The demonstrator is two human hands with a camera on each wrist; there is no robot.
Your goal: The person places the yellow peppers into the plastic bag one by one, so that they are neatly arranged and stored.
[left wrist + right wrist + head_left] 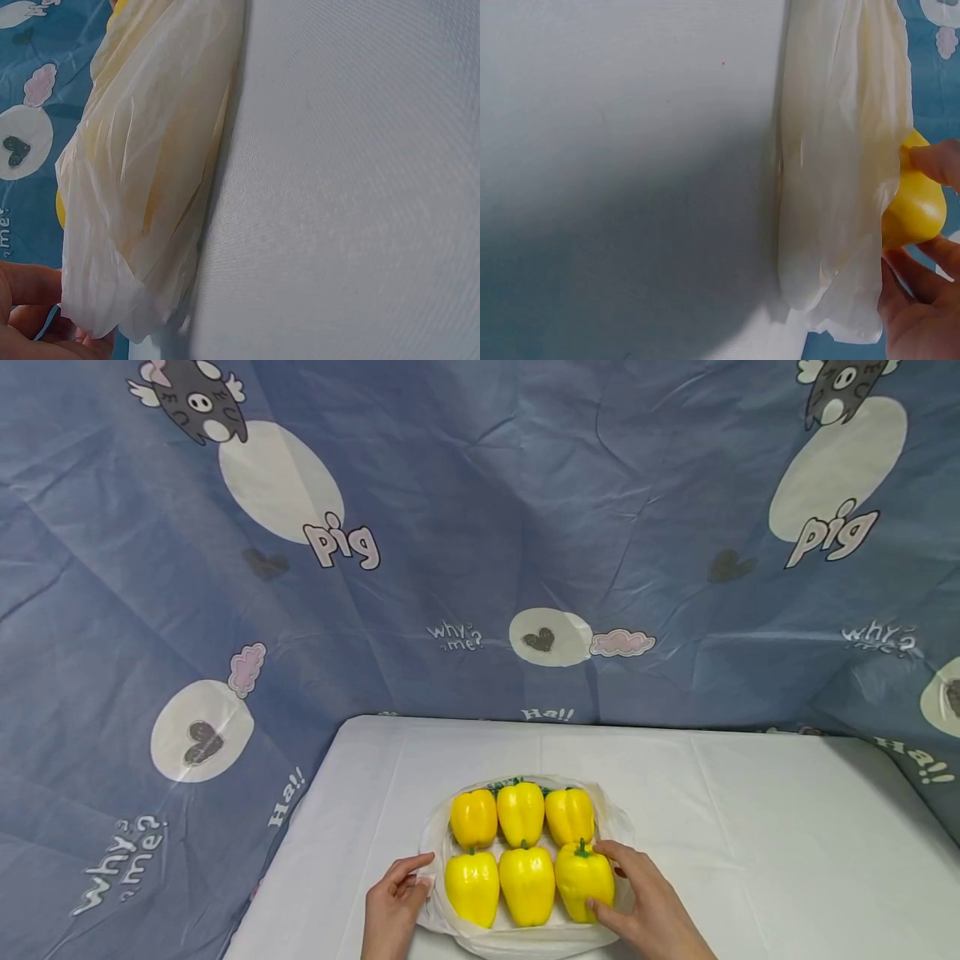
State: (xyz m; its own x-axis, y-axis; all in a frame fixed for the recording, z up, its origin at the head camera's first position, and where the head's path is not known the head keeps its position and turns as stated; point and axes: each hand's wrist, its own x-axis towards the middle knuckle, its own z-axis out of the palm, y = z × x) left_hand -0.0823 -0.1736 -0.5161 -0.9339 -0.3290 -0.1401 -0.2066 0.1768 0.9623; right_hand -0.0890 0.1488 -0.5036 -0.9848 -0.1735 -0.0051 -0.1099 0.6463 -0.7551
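Observation:
Several yellow bell peppers (527,885) with green stems sit in two rows inside a whitish plastic bag (480,938), its mouth spread wide around them. My right hand (651,902) grips the front right bell pepper (583,882), thumb on its near side and fingers at its far side. In the right wrist view that pepper (919,202) bulges above the bag's edge between thumb and fingers. On the other side, my left hand (393,902) pinches the left edge of the bag. The left wrist view shows the gathered plastic (97,292) at the fingertips.
The bag rests on a table with a white cover (720,810). A blue printed cloth (465,552) hangs behind the table and along its left and right sides. Green print (495,786) shows at the bag's far rim.

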